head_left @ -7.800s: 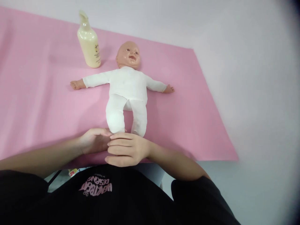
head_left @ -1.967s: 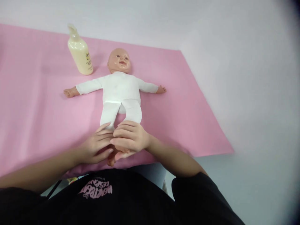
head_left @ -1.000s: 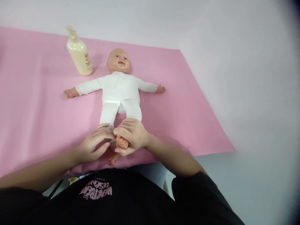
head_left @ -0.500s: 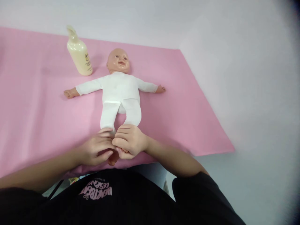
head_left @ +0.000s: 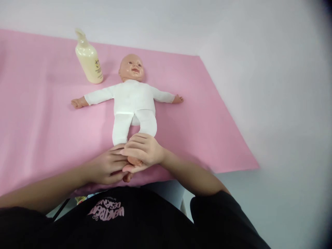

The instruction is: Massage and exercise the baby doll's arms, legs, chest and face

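Note:
A baby doll (head_left: 134,98) in a white cloth body lies on its back, arms spread, head away from me. Its lower legs come together under my hands. My left hand (head_left: 110,166) wraps round the leg on the left near the ankle, and that leg's foot (head_left: 128,177) pokes out below the fingers. The other leg is in the grip of my right hand (head_left: 144,150), with the foot (head_left: 135,161) showing between thumb and fingers. My two hands touch, and the doll's ankles are hidden beneath them.
A pale yellow pump bottle (head_left: 90,65) stands left of the doll's head. Pink cloth (head_left: 192,138) covers the table, whose right edge slants toward me. A white wall (head_left: 166,24) rises behind. The table's near edge lies close to my black shirt (head_left: 135,221).
My right hand's fingers have loosened and shifted slightly up, so more of the doll's foot shows between them. The left hand has moved slightly right. Doll and bottle stay put.

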A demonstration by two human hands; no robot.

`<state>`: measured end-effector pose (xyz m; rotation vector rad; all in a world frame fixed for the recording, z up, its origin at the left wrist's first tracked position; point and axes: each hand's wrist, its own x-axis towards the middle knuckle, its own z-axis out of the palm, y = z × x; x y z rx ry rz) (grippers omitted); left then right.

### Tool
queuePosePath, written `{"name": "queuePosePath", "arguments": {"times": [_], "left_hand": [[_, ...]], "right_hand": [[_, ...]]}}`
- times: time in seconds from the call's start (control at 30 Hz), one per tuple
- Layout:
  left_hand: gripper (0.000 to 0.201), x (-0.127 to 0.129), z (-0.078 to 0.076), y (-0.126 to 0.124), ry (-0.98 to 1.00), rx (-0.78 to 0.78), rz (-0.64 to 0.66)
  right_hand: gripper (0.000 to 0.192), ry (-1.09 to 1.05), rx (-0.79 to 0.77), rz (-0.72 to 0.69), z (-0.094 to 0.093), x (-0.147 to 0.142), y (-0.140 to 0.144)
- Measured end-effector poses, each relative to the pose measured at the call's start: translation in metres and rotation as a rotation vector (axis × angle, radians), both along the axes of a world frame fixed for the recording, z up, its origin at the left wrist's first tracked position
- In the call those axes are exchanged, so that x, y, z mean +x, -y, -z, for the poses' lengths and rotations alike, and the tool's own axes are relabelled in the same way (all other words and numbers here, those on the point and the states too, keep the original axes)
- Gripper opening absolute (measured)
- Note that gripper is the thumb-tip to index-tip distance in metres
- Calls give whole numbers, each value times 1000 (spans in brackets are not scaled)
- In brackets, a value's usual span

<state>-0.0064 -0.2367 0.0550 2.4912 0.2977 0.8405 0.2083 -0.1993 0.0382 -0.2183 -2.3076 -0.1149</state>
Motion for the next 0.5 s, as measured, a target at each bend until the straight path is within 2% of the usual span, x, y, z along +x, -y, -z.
{"name": "queuePosePath", "arguments": {"times": [0.17,0.37,0.5], "left_hand": [[33,-6,1,-1,8,41,-88],[26,-6,0,-2,72,-25,-130],[24,-5,0,-4,70,-36,-134]], "right_hand": [[52,-200,2,86,-7,0,-5],[20,-282,-64,109,-11,-5,2],[13,-206,-148,111,-6,-5,8]]}}
